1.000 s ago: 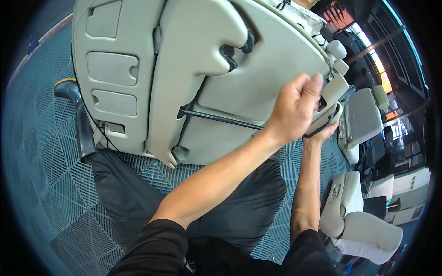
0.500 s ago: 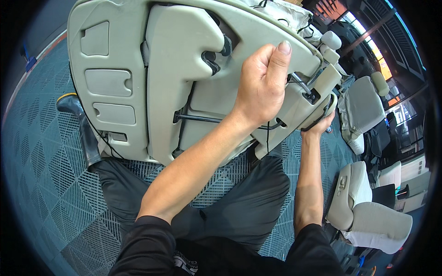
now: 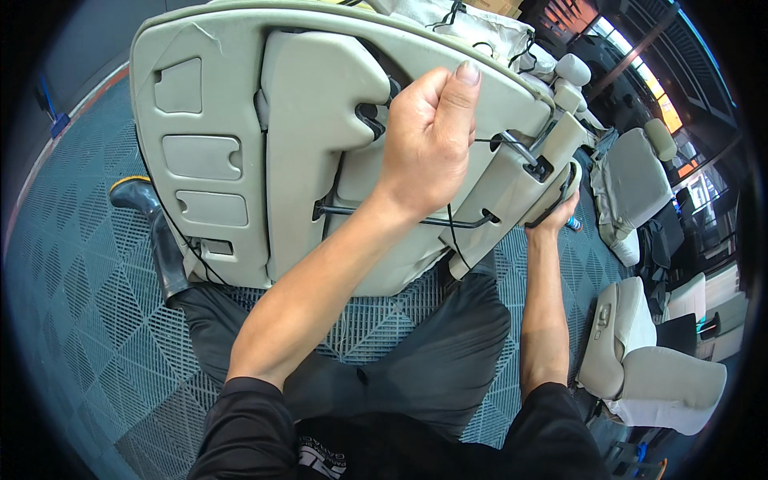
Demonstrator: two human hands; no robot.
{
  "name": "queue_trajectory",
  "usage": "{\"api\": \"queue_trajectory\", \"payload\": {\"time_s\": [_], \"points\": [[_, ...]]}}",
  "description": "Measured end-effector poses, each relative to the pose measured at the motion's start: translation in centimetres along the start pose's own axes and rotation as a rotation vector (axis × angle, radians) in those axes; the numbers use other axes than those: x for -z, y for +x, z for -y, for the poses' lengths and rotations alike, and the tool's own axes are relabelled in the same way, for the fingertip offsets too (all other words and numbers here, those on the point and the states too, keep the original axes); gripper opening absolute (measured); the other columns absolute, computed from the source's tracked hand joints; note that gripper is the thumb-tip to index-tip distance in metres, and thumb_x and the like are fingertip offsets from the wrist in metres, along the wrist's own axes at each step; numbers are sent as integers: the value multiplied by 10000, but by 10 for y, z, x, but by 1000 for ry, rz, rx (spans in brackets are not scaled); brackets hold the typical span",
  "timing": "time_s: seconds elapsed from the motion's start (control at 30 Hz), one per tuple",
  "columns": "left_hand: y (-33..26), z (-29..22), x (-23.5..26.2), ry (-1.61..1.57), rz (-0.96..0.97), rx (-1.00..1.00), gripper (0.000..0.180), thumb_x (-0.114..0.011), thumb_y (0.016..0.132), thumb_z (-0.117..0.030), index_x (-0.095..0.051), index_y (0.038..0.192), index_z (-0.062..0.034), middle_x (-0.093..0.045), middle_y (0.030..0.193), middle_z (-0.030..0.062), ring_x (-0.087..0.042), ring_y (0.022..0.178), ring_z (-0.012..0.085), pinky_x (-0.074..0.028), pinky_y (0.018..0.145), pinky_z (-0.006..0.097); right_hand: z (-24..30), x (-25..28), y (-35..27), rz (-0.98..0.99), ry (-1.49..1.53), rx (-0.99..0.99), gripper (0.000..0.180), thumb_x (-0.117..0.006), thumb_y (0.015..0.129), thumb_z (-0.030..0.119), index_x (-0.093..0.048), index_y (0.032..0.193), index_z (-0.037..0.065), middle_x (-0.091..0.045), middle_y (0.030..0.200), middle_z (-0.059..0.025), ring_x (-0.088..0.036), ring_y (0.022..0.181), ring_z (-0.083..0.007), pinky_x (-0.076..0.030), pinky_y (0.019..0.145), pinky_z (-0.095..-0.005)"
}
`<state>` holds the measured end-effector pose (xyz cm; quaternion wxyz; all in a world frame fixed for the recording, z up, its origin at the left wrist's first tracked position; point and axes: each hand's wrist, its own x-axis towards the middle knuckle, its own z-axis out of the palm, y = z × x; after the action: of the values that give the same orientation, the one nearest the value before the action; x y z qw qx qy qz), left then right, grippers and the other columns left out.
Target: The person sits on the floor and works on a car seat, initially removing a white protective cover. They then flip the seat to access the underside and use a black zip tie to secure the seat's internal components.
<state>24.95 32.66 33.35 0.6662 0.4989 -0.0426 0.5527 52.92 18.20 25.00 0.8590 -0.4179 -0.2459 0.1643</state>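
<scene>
My left hand point(image 3: 428, 140) reached up and far across the middle of the grey seat back point(image 3: 240, 136), fingers curled shut around its upper frame, thumb pointing up. My right hand point(image 3: 552, 222) gripped the side panel point(image 3: 512, 188) from beneath, at the seat's right edge, above my lap.

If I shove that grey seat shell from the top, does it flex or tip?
The seat shell looks like rigid moulded plastic, so probably little flex. It stands tall on edge on the floor mat, steadied by the left hand, so it likely tips if released.
</scene>
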Motion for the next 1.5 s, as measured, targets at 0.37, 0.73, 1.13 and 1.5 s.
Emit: {"api": "queue_trajectory", "payload": {"time_s": [0.37,0.73,1.13,1.5], "points": [[-3,-2,11,15,15,78,456,-444,1048,-358,-368,679,-101,-343,570,-20,-366,530,102,-395,541,288,-1,7,8,75,42,-96,564,-290,983,504,-553,1288,109,-622,1227,-68,-599,1119,-249,-499,950,-398],[-12,-9,5,58,92,131,435,-423,1056,-329,-381,692,-94,-331,556,-21,-334,512,91,-407,547,285,-12,30,30,68,45,-190,652,-320,949,616,-537,1325,129,-613,1259,-73,-601,1116,-270,-499,959,-419],[-36,-18,8,211,175,143,382,-435,1052,-283,-463,740,-65,-482,618,8,-430,558,94,-469,623,289,29,-36,1,-159,-705,703,307,-543,968,139,-592,1222,-27,-623,1167,-109,-580,1072,-185,-442,951,-317],[-74,-66,55,719,192,-74,213,-591,969,-195,-655,924,3,-658,912,76,-617,859,156,-501,794,317,38,-161,-106,907,-933,755,126,-601,936,90,-628,884,-21,-466,679,-55,-428,606,-157,-318,555,-287]]}}
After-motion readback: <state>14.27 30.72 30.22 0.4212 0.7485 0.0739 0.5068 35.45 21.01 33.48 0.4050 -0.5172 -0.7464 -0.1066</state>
